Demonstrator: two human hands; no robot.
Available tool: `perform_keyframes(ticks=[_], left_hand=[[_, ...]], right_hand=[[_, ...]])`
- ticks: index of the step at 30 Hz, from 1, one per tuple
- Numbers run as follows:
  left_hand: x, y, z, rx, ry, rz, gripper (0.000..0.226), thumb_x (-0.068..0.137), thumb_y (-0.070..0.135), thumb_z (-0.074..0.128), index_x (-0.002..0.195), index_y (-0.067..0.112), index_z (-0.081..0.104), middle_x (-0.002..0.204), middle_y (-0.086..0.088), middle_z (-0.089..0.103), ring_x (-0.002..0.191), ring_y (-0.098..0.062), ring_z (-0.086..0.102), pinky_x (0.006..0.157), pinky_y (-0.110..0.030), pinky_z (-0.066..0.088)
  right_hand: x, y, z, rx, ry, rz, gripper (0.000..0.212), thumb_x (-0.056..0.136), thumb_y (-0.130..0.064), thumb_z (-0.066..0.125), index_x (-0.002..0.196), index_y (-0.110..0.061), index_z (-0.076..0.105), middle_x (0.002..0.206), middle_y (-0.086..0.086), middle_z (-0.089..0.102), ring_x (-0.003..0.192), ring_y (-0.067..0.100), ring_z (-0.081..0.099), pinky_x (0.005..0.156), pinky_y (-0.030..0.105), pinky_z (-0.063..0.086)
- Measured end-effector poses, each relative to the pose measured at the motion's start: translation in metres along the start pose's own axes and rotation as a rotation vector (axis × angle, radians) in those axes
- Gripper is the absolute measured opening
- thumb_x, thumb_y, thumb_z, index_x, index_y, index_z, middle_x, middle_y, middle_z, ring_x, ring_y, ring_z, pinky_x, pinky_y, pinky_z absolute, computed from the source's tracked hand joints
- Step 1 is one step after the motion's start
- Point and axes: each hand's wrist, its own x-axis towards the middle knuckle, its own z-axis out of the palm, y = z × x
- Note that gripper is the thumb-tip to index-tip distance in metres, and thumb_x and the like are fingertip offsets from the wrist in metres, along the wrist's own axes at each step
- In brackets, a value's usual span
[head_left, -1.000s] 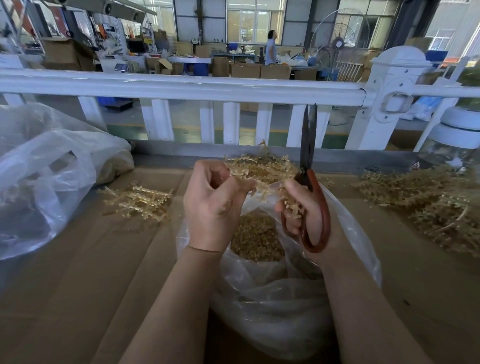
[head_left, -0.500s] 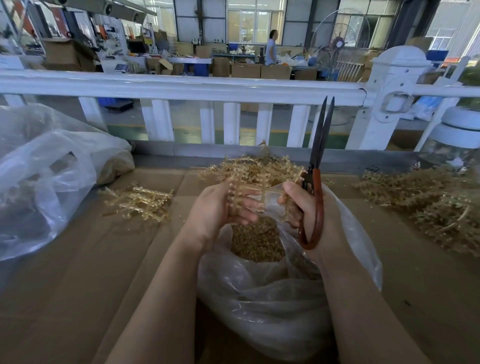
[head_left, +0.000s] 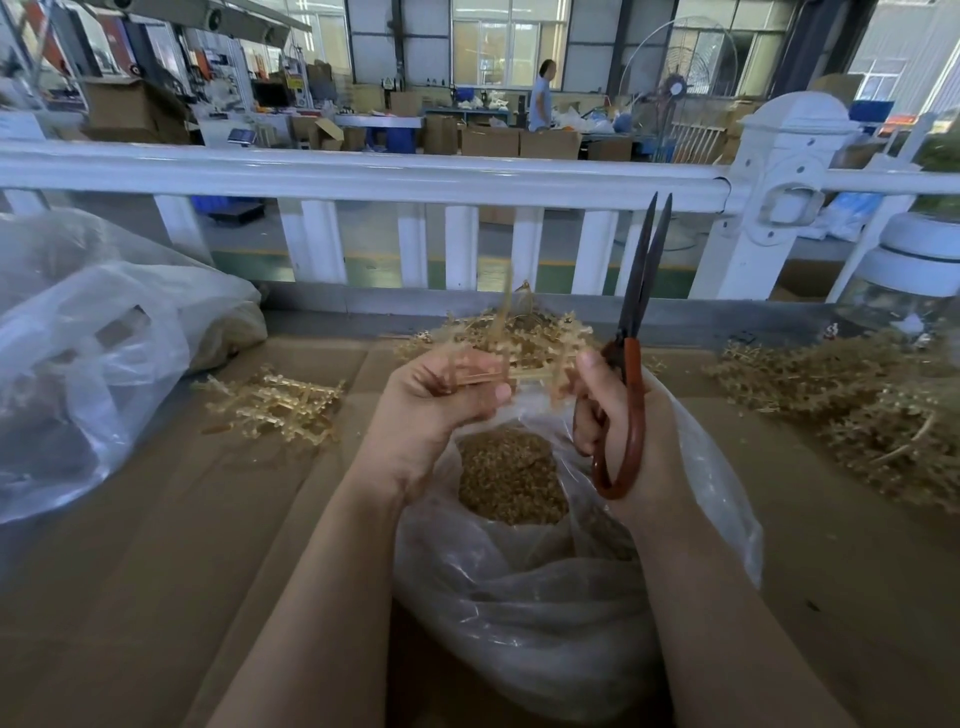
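Plastic sprue (head_left: 540, 364) looks light and brittle; we pinch its stem in our left hand (head_left: 436, 410), right hand (head_left: 597, 415) gripping scissors (head_left: 630, 358)

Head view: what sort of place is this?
Likely a factory or packing workshop: cardboard boxes beyond the white railing, a pedestal fan, and scissors held over a bag of small parts.

Sprue (head_left: 537, 373) of translucent tan plastic, branched; was pinched at its left end in left hand (head_left: 441, 405) and lay roughly level. Scissors (head_left: 632, 364) with dark blades and red-brown looped handle; were gripped upright in right hand (head_left: 597, 410), blades nearly closed, tips up, just right of sprue.
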Motion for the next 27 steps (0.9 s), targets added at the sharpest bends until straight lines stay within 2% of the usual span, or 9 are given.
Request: perform_keyframes(ticks=[3,5,8,11,17,20,22,25,27], left_hand=[[-0.001,0.000,0.001,-0.005,0.023,0.133,0.040,0.075,-0.021,0.064,0.069,0.018,0.076,0.082,0.001,0.075,0.075,-0.011,0.070,0.060,-0.022,0.055],[0.000,-0.001,0.001,0.039,0.055,0.189,0.034,0.074,-0.020,0.065,0.073,0.012,0.075,0.089,-0.001,0.076,0.086,-0.013,0.071,0.069,-0.023,0.056],[0.002,-0.002,-0.001,0.063,0.091,0.251,0.018,0.068,-0.007,0.071,0.081,0.006,0.071,0.095,0.000,0.076,0.098,-0.016,0.070,0.084,-0.027,0.054],[0.002,-0.002,-0.003,0.039,0.107,0.287,0.019,0.066,0.000,0.072,0.078,0.014,0.076,0.097,-0.002,0.075,0.100,-0.019,0.069,0.091,-0.032,0.054],[0.002,-0.002,-0.003,0.090,0.112,0.307,0.025,0.068,-0.011,0.072,0.081,0.010,0.074,0.111,-0.016,0.068,0.104,-0.023,0.067,0.083,-0.027,0.054],[0.002,0.001,0.001,0.089,0.113,0.200,0.042,0.073,-0.016,0.068,0.106,0.010,0.066,0.113,-0.008,0.065,0.091,-0.013,0.069,0.075,-0.024,0.055],[0.002,0.002,0.003,-0.078,0.146,0.016,0.054,0.075,-0.006,0.068,0.122,0.017,0.054,0.113,-0.006,0.067,0.083,-0.016,0.070,0.071,-0.031,0.060],[0.002,0.005,0.000,-0.349,0.117,-0.253,0.036,0.100,0.029,0.050,0.126,0.005,0.048,0.099,-0.016,0.071,0.083,-0.031,0.073,0.068,-0.040,0.061],[0.001,0.005,-0.005,-0.326,0.016,-0.351,0.071,0.091,0.064,0.046,0.125,0.002,0.053,0.101,-0.018,0.071,0.083,-0.028,0.072,0.068,-0.036,0.060]], right_hand=[[0.001,0.003,0.000,0.009,0.017,-0.019,0.038,0.095,-0.045,0.063,0.091,-0.008,0.069,0.066,0.008,0.054,0.039,0.012,0.031,0.039,0.030,0.018],[0.001,0.004,0.000,-0.010,0.029,-0.015,0.036,0.096,-0.045,0.063,0.091,-0.009,0.068,0.067,-0.001,0.057,0.040,0.011,0.032,0.039,0.031,0.017],[0.001,0.004,0.000,-0.073,0.024,-0.009,0.033,0.097,-0.044,0.063,0.088,-0.013,0.066,0.071,0.004,0.057,0.041,0.014,0.034,0.037,0.028,0.020],[0.000,0.001,0.001,-0.106,-0.060,0.024,0.027,0.096,-0.046,0.063,0.080,-0.025,0.069,0.073,0.010,0.064,0.037,0.012,0.037,0.035,0.023,0.027],[-0.002,-0.006,0.003,-0.046,-0.157,0.101,0.015,0.097,-0.020,0.065,0.083,-0.015,0.069,0.062,-0.001,0.063,0.037,0.009,0.038,0.035,0.020,0.029],[-0.002,-0.009,0.004,-0.020,-0.120,0.101,0.011,0.096,-0.008,0.062,0.086,-0.005,0.064,0.068,0.003,0.065,0.038,0.009,0.036,0.036,0.021,0.027],[-0.002,-0.008,0.006,-0.024,-0.081,0.093,0.008,0.096,-0.007,0.062,0.089,-0.002,0.062,0.076,0.009,0.066,0.039,0.010,0.036,0.038,0.024,0.025],[-0.003,-0.007,0.006,-0.063,-0.016,0.080,0.008,0.095,-0.009,0.063,0.088,-0.008,0.062,0.070,0.016,0.058,0.041,0.015,0.033,0.042,0.033,0.018],[-0.003,-0.007,0.005,-0.091,-0.011,0.068,0.011,0.096,-0.010,0.063,0.085,-0.009,0.065,0.059,0.006,0.054,0.041,0.014,0.034,0.041,0.029,0.018]])
